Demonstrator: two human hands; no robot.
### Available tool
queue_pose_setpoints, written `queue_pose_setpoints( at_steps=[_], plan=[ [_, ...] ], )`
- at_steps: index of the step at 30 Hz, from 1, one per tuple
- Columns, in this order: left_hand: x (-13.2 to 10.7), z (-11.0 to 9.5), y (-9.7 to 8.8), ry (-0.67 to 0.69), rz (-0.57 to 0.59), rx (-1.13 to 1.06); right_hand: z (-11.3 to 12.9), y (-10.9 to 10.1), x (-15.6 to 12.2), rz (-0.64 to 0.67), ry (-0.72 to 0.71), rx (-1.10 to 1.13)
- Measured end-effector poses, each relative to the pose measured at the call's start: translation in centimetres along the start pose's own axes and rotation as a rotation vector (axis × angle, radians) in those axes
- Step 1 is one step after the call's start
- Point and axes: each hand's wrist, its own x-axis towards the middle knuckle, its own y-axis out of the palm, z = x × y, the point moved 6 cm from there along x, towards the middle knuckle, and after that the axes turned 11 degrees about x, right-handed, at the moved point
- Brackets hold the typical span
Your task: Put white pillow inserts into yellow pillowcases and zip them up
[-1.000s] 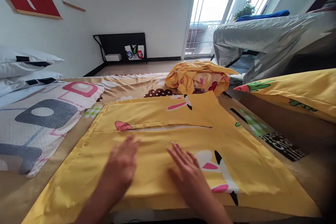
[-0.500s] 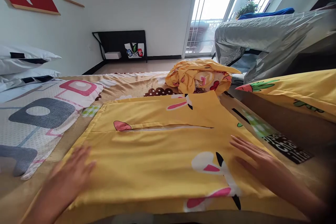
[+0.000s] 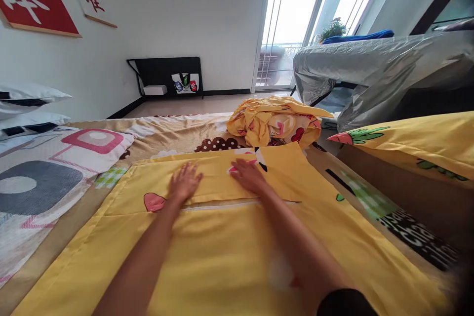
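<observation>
At the far left, white pillows [image 3: 27, 93] are stacked behind a patterned pillow [image 3: 40, 173] with grey and pink shapes, which lies beside the yellow cloth [image 3: 211, 252] spread over the bedspread [image 3: 166, 133]. That cloth fills the middle of the bed, its near part running out of view at the bottom. The left hand [image 3: 185, 181] lies palm down on its far part, fingers spread and its grip open, just beyond the left end of the slit [image 3: 222, 205]; beside that end is a red printed patch [image 3: 154, 202]. Pressing while sliding there could drag the far layer and ruck it into folds, since nothing visible pins the edges. The slit gapes slightly, so a fingertip drawn back over it could catch its lip and pull it wider. The right hand [image 3: 249, 176] rests over the rabbit print, also flat, with no fold pinched; uneven pressure between the two hands could skew the cloth. Just beyond the far edge sits a crumpled yellow bundle [image 3: 272, 118]; a long forward push could bunch the cloth against it. At the far right lies another yellow piece [image 3: 418, 136] with a carrot print, apart from both hands.
</observation>
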Motion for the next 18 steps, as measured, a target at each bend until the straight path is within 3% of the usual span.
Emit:
queue_pose_setpoints(
  at_steps=[5, 8, 12, 16, 18],
  plan=[
    [1.6, 13.9, -0.4, -0.230, -0.024, 0.046, -13.1, -5.3, -2.4, -0.132, 0.249, -0.123],
    [2.5, 18.5, -0.2, -0.336, -0.008, 0.075, -17.3, -6.0, -2.8, -0.196, 0.352, -0.258],
    [3.1, 19.1, 0.1, -0.361, -0.044, 0.115, -17.9, -5.3, -2.0, -0.202, 0.358, -0.326],
    [2.8, 18.6, -0.1, -0.366, -0.078, 0.087, -16.6, -5.7, -1.8, -0.273, 0.364, -0.371],
    [2.7, 18.9, 0.0, -0.379, -0.074, 0.062, -15.5, -5.8, -1.3, -0.265, 0.297, -0.381]
  ],
)
